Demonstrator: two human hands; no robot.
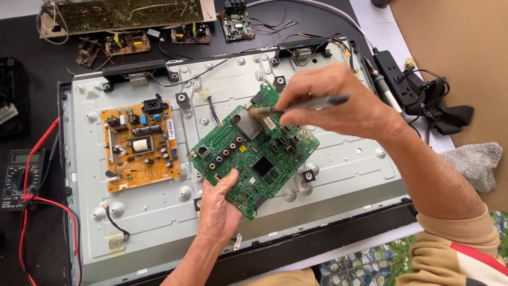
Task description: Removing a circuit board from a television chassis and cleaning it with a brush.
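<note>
1. Well left of our left hand, a multimeter [18, 177] lay on the bench [32, 106], its red lead [39, 204] looping toward the panel edge; that side was crowded, and we judged little free room there.
2. Just left of the left hand, the orange power board [140, 145] sat fixed flat on the metal back panel [338, 175], near the green board but not touching it.
3. Our left hand [219, 209] pinched the near corner of the green main board [254, 151], thumb on top and fingers beneath, apparently to steady it and tip it clear of the panel.
4. The green board lay between our hands, tilted across the panel's middle, its far edge under the right hand.
5. Our right hand [330, 100] was closed around a slim brush [296, 106], its tip touching the board beside the silver tuner can [247, 124], held low, seemingly for control.
6. Right of that hand, bare panel gave open room; beyond its edge stood a black power strip [397, 79] and a grey cloth [473, 161].
</note>
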